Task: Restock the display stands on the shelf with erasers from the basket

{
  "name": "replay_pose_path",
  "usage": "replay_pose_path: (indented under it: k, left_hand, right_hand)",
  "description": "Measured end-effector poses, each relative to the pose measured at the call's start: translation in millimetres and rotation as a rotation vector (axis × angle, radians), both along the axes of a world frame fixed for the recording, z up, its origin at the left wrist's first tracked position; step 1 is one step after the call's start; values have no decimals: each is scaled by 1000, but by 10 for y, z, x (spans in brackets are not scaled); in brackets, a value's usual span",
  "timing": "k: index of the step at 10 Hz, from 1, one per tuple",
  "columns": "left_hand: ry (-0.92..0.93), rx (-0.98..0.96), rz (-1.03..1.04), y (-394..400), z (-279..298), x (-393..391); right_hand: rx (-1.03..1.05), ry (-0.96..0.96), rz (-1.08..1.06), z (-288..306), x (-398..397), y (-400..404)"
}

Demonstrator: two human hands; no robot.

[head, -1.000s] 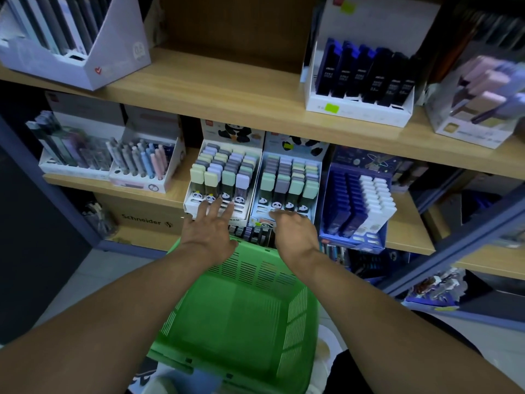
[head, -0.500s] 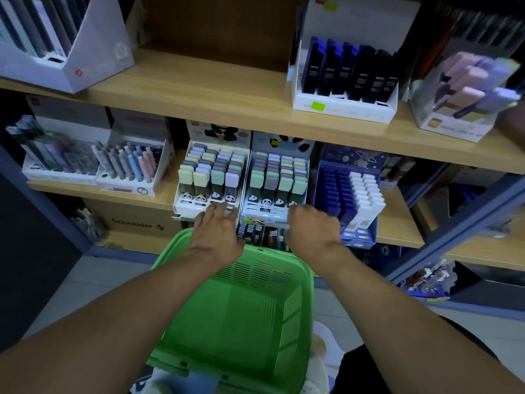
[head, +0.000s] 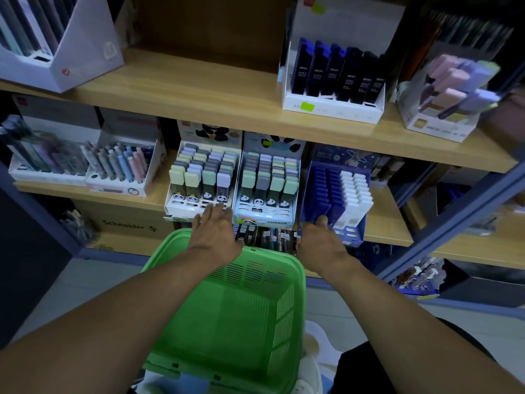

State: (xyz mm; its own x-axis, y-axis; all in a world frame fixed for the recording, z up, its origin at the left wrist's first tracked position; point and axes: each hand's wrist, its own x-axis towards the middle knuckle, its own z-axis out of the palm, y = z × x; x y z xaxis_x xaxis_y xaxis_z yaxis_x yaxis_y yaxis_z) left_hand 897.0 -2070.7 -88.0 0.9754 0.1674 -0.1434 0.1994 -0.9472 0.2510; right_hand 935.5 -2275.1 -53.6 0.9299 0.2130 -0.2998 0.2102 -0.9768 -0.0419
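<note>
Head view: the green basket [head: 227, 314] appears emptied, so restocking is judged nearly finished. The left hand [head: 216, 231], fingers straight, is laid on the panda stand [head: 199, 204]; the right hand [head: 321, 241], its grip hidden, is placed at the blue stand [head: 318, 194], at 3 o'clock. Erasers [head: 267, 177] are seen filling the stands; straightening is probably needed next.

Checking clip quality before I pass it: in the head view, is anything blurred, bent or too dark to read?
Head view: the pastel box at the upper right is smeared by motion blur; the shelf edge bows from wide-angle distortion; lighting is dim, with the left side and floor nearly black; the panda stands, basket, left hand and right hand stay readable.
</note>
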Motion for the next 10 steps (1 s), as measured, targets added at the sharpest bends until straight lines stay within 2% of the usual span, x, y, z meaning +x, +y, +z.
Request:
replay_pose_path:
  k: [2,6,8,10]
  left_hand:
    - [-4,-3,-1,4,12,-3]
    - [-16,-1,-2,7,-9,20]
    - [8,-36,-33,68,45,51]
    - [-37,-311,14,326,195,-60]
  right_hand:
    - [202,-51,-50,-91,78,27]
    - [320,-210,-24,-195,113,-101]
    - [331,-189,-31,-226,131,-132]
    - [310,-95,-51,-138,28,-200]
